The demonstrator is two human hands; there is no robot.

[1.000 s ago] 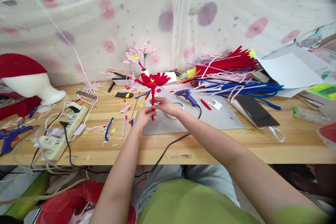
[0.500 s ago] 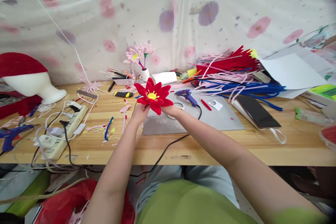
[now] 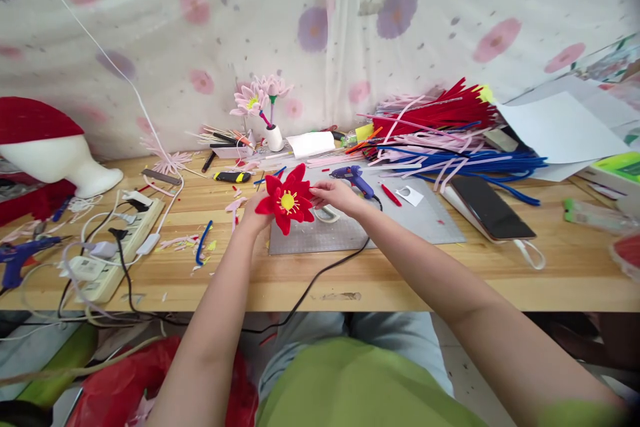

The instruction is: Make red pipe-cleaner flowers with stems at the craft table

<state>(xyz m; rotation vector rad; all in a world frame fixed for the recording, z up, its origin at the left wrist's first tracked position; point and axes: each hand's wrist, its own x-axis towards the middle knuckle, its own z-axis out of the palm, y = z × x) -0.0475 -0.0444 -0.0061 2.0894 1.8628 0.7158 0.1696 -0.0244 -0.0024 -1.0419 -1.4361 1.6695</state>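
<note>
A red pipe-cleaner flower (image 3: 296,209) with a yellow centre faces up above the grey cutting mat (image 3: 400,227). My left hand (image 3: 254,211) holds it from the left and below, and its fingers are mostly hidden behind the petals. On the other side, my right hand (image 3: 336,193) pinches the tip of a right-hand petal between thumb and fingers. Under the right wrist, a roll of tape (image 3: 327,215) lies on the mat. Just beyond that hand rests a purple glue gun (image 3: 356,179), its black cord trailing to the table's front edge.
Bundles of red, pink and blue pipe cleaners (image 3: 445,120) lie at the back right, behind a phone (image 3: 493,208). Pink flowers stand in a white holder (image 3: 274,139). A power strip (image 3: 117,257), another glue gun (image 3: 17,260) and a foam head (image 3: 60,160) occupy the left side.
The flower has tilted and dropped slightly toward me. My right hand has come out from beneath it to the petal on the right, while the left keeps its hold.
</note>
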